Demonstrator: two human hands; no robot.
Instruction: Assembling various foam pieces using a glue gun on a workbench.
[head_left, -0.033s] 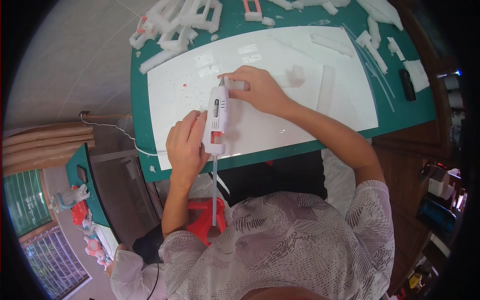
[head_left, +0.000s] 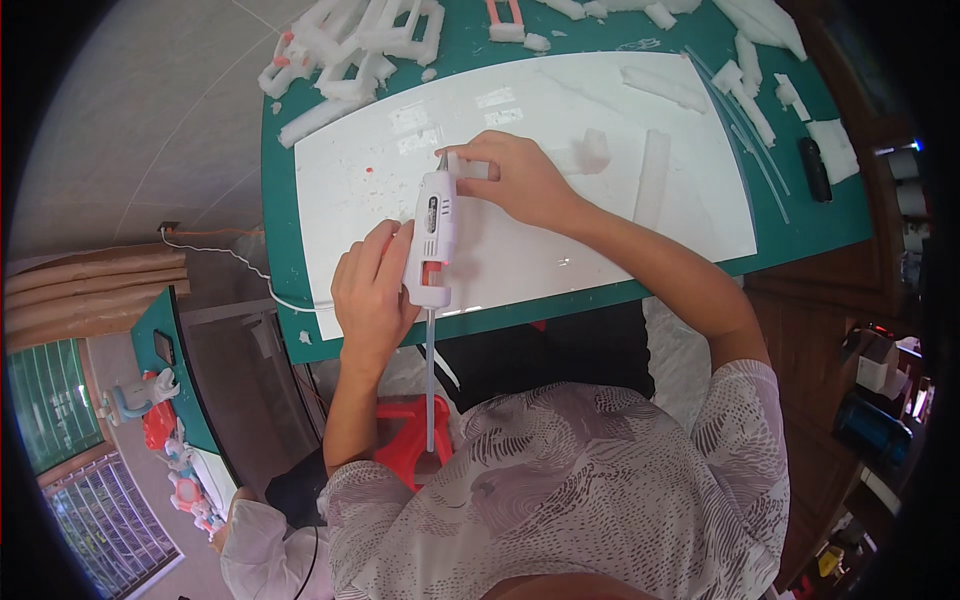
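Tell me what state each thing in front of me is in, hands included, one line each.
Left hand, gripping the glue gun
Right hand, pinching a white foam piece
Glue gun, held, nozzle pointing away from the body; heat cannot be told
Glue stick, partly inserted, protruding from the rear
White board, lying flat, partly littered
Red stool, partly hidden

Short-sleeved, grey-and-white patterned shirt (head_left: pixel 570 490)

The green tabletop (head_left: pixel 460 30) carries a white board (head_left: pixel 520 265) — plus foam pieces (head_left: pixel 325 120) and translucent sticks (head_left: pixel 770 192).
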